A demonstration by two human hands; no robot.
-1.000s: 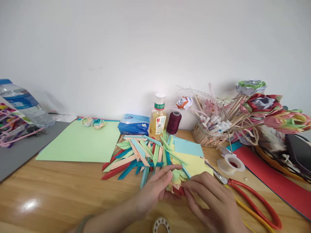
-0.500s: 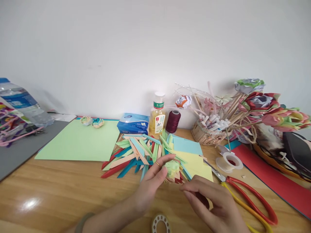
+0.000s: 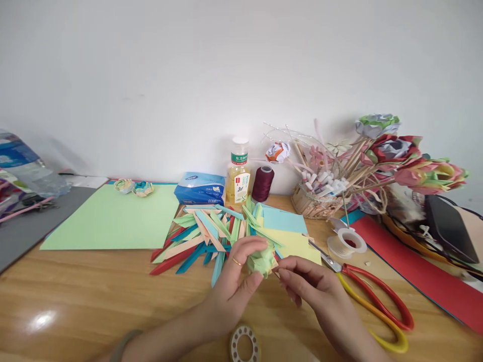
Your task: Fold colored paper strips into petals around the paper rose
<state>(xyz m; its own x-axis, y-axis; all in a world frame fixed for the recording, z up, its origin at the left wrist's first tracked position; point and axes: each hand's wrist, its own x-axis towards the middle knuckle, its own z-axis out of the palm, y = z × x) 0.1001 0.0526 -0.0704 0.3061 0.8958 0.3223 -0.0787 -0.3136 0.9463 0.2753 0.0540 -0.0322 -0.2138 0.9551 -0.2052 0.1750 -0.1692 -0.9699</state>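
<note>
A light green folded-paper ball (image 3: pixel 261 260) is held between the thumb and fingers of my left hand (image 3: pixel 234 281). Just right of it, my right hand (image 3: pixel 313 284) pinches at the ball's right edge, where a bit of red and cream paper shows; what exactly lies between its fingertips is too small to tell. Behind my left hand spreads a pile of folded paper strips (image 3: pixel 204 236) in green, blue, red and peach. Yellow paper (image 3: pixel 294 242) and light blue paper (image 3: pixel 283 219) lie behind the ball. A tape roll (image 3: pixel 244 344) rests near the front edge of the view.
Scissors (image 3: pixel 392 311) and a white spool (image 3: pixel 346 244) lie to the right, beside red paper (image 3: pixel 418 266). Behind stand a tissue pack (image 3: pixel 199 188), a drink bottle (image 3: pixel 238 171), maroon thread (image 3: pixel 263 184) and a basket (image 3: pixel 319 203) with paper flowers. Green paper (image 3: pixel 113 216) lies left.
The ball has turned in my left hand, showing more green and less red. My right hand has moved up and left, closer to it. The whole view has shifted slightly.
</note>
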